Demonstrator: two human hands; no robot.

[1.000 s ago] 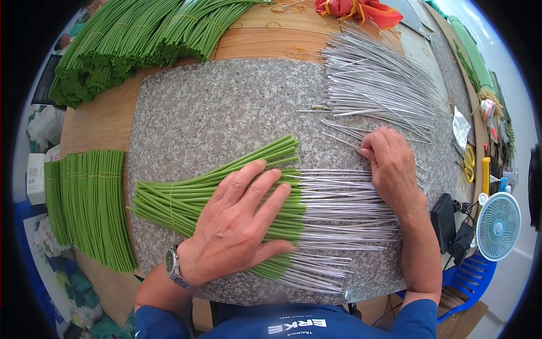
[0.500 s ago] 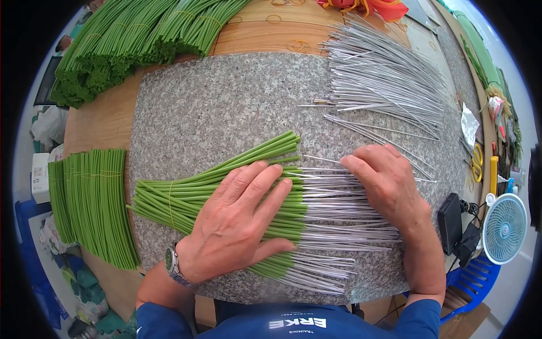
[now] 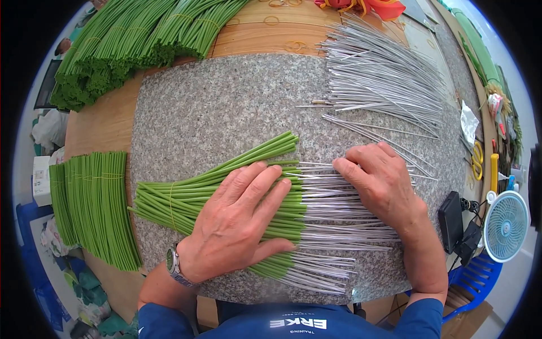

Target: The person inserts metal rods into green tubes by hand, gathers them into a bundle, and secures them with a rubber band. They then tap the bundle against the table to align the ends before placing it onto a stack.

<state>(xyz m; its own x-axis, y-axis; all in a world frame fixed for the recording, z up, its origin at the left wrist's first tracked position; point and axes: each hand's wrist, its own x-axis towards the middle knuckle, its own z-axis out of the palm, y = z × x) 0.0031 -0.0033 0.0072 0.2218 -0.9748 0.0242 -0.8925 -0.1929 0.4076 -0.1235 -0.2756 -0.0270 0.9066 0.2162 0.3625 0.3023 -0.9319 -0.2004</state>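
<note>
A fanned bundle of thin green tubes (image 3: 164, 195) lies on the speckled grey stone slab (image 3: 226, 107), tied near its left end by a rubber band (image 3: 171, 204). Silver wires (image 3: 339, 233) stick out of many of the tubes' right ends. My left hand (image 3: 234, 217) lies flat across the bundle with its fingers apart, pressing on the tubes. My right hand (image 3: 384, 183) is closed in a pinch on one wire (image 3: 316, 164), whose left tip meets the tube ends near the far side of the bundle. Several tubes at the far edge (image 3: 271, 146) show no wire.
A loose pile of silver wires (image 3: 384, 79) lies at the far right of the slab. Bundled green tubes are stacked far left (image 3: 141, 34), and another bundle (image 3: 93, 198) lies left. Yellow scissors (image 3: 477, 161), a black box (image 3: 450, 220) and a small fan (image 3: 506, 226) stand right.
My right hand has moved slightly left and nearer, bringing the pinched wire from beyond the tubes to their ends. My left hand stays in place on the bundle.
</note>
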